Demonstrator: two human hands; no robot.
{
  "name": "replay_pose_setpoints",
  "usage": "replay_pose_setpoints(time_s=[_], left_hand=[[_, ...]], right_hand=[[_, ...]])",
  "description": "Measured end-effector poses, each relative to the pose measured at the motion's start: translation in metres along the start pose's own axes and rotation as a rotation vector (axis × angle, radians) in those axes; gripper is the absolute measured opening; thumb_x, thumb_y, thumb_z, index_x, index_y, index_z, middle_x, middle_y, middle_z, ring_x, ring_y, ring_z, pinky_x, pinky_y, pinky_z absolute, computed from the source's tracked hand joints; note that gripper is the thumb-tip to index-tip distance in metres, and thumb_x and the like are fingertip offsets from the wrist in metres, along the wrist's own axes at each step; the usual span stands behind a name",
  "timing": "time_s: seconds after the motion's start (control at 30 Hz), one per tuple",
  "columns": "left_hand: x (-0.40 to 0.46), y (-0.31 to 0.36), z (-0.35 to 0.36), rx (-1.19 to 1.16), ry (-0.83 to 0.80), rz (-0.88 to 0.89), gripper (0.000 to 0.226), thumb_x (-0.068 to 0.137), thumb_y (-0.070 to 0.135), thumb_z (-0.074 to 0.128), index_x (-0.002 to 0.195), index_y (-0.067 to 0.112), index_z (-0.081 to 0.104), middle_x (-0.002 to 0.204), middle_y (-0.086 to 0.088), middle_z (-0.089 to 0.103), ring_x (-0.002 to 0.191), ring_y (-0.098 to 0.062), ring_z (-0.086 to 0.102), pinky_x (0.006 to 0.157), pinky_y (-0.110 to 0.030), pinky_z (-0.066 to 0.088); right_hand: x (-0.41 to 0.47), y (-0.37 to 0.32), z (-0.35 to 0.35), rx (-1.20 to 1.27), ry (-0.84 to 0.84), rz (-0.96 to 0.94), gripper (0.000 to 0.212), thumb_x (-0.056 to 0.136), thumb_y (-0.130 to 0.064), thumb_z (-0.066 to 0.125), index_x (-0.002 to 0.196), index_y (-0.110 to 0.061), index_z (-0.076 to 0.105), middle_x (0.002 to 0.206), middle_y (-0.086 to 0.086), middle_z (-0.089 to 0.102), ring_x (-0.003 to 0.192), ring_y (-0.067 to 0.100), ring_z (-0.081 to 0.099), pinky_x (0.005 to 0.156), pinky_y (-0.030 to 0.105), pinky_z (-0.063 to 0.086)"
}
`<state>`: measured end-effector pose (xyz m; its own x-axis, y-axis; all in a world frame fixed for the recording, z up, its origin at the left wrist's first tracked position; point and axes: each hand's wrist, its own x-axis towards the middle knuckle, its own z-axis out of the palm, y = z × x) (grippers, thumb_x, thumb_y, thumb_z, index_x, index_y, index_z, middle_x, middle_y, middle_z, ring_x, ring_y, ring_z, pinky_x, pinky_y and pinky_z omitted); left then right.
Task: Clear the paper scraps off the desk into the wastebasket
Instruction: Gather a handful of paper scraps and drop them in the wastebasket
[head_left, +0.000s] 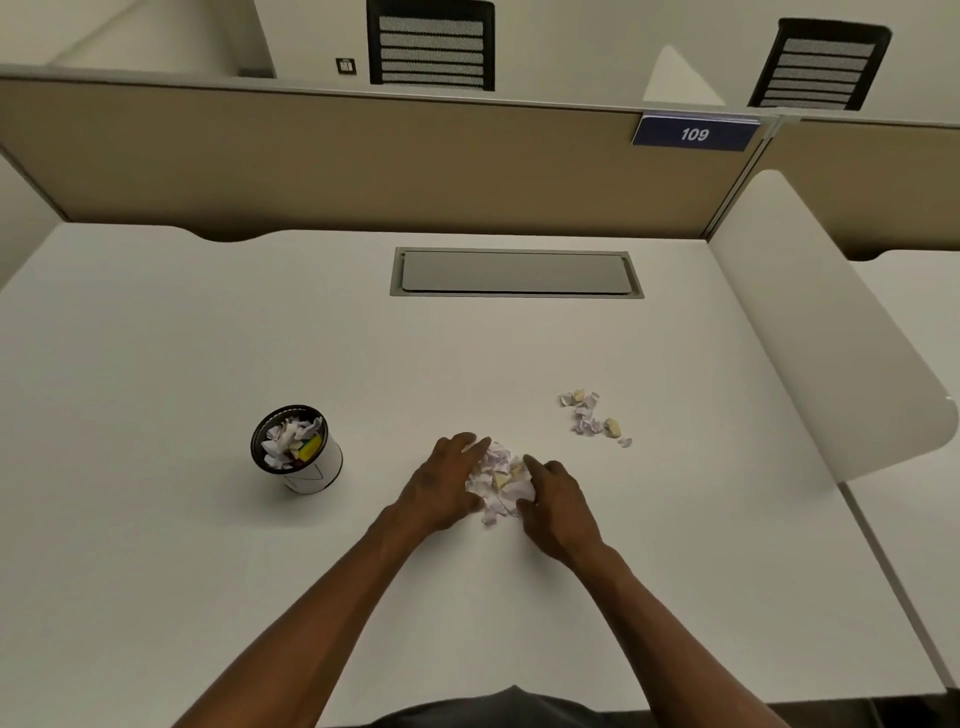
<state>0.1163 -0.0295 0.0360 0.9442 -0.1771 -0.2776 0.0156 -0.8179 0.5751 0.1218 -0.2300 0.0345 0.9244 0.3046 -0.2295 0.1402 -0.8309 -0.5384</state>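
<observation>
A heap of white, lilac and pale yellow paper scraps (500, 480) lies on the white desk (208, 338). My left hand (444, 486) presses against the heap's left side and my right hand (558, 501) against its right side, fingers curved around it. A smaller trail of scraps (592, 417) lies apart, farther back and to the right. The small round wastebasket (296, 449), white with a black rim, stands upright to the left of my hands and holds several scraps, one bright yellow.
A grey cable hatch (516, 273) is set into the desk at the back. A tan partition (337, 161) with a blue sign reading 109 (695, 134) closes the back, and a white side divider (826, 332) borders the right.
</observation>
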Motion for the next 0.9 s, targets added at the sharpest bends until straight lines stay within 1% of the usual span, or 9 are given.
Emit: replay_pose_setpoints(time_s=[0.13,0.23,0.3,0.37,0.47,0.57,0.63,0.77,0.9], left_hand=[[0.003,-0.002,0.003,-0.071,0.032,-0.015,0.094,0.081,0.030,0.079,0.157,0.028,0.023,0.163,-0.001,0.022,0.148,-0.021,0.023,0.115,-0.035,0.034],[0.007,-0.007,0.000,-0.036,-0.010,-0.028,0.112,0.069,0.042,0.088,0.158,0.029,0.020,0.163,0.000,0.020,0.147,-0.022,0.021,0.114,-0.035,0.033],[0.010,-0.008,-0.001,0.012,-0.056,-0.010,0.123,0.061,0.052,0.090,0.158,0.029,0.018,0.163,0.000,0.018,0.147,-0.022,0.020,0.114,-0.036,0.033],[0.012,-0.007,-0.002,0.013,-0.092,0.006,0.127,0.057,0.057,0.089,0.158,0.030,0.016,0.163,0.002,0.017,0.146,-0.022,0.021,0.113,-0.036,0.034],[0.010,-0.007,-0.001,-0.019,-0.131,0.009,0.133,0.053,0.058,0.091,0.157,0.031,0.014,0.163,0.007,0.015,0.146,-0.021,0.021,0.113,-0.037,0.034],[0.003,-0.010,0.002,0.007,-0.153,0.034,0.138,0.050,0.058,0.092,0.157,0.031,0.010,0.163,0.009,0.013,0.146,-0.019,0.018,0.116,-0.040,0.033],[-0.001,-0.009,0.005,0.032,-0.137,0.042,0.137,0.051,0.054,0.093,0.158,0.029,0.010,0.162,0.007,0.015,0.145,-0.019,0.018,0.114,-0.038,0.034],[-0.003,-0.003,0.012,0.059,-0.027,0.033,0.121,0.064,0.044,0.090,0.158,0.021,0.017,0.159,0.000,0.026,0.141,-0.021,0.026,0.112,-0.034,0.037],[-0.001,0.002,0.013,-0.018,0.033,-0.002,0.108,0.073,0.034,0.086,0.158,0.018,0.021,0.151,-0.004,0.039,0.133,-0.022,0.037,0.108,-0.035,0.040]], right_hand=[[0.013,-0.001,-0.014,0.000,0.037,0.032,0.079,0.083,-0.045,0.070,0.149,-0.015,0.037,0.133,0.010,0.050,0.113,0.026,0.059,0.094,0.033,0.048],[0.019,0.000,-0.017,-0.141,-0.091,0.022,0.095,0.077,-0.064,0.068,0.152,-0.017,0.031,0.142,0.009,0.041,0.124,0.027,0.052,0.099,0.035,0.047],[0.022,-0.004,-0.018,-0.203,-0.157,-0.038,0.093,0.075,-0.069,0.066,0.148,-0.019,0.036,0.140,0.007,0.042,0.121,0.027,0.054,0.097,0.036,0.049],[0.023,-0.007,-0.023,-0.184,-0.187,-0.076,0.090,0.073,-0.071,0.065,0.145,-0.022,0.040,0.134,0.006,0.047,0.117,0.026,0.057,0.094,0.036,0.050],[0.022,-0.009,-0.032,-0.192,-0.224,-0.070,0.106,0.065,-0.076,0.070,0.150,-0.027,0.030,0.134,0.005,0.047,0.119,0.026,0.056,0.095,0.038,0.051],[0.017,-0.010,-0.032,-0.254,-0.325,-0.061,0.130,0.053,-0.075,0.078,0.155,-0.031,0.010,0.138,0.006,0.038,0.120,0.027,0.053,0.096,0.039,0.051],[0.013,-0.011,-0.027,-0.281,-0.336,-0.070,0.140,0.050,-0.072,0.083,0.156,-0.029,0.002,0.139,0.007,0.034,0.119,0.028,0.051,0.096,0.039,0.051],[0.015,-0.014,-0.012,-0.281,-0.244,-0.084,0.137,0.058,-0.058,0.087,0.158,-0.020,0.001,0.138,0.012,0.033,0.114,0.030,0.054,0.095,0.037,0.050],[0.026,-0.021,-0.009,-0.239,-0.198,-0.075,0.132,0.060,-0.051,0.089,0.158,-0.016,0.008,0.133,0.012,0.037,0.106,0.030,0.059,0.091,0.034,0.051]])
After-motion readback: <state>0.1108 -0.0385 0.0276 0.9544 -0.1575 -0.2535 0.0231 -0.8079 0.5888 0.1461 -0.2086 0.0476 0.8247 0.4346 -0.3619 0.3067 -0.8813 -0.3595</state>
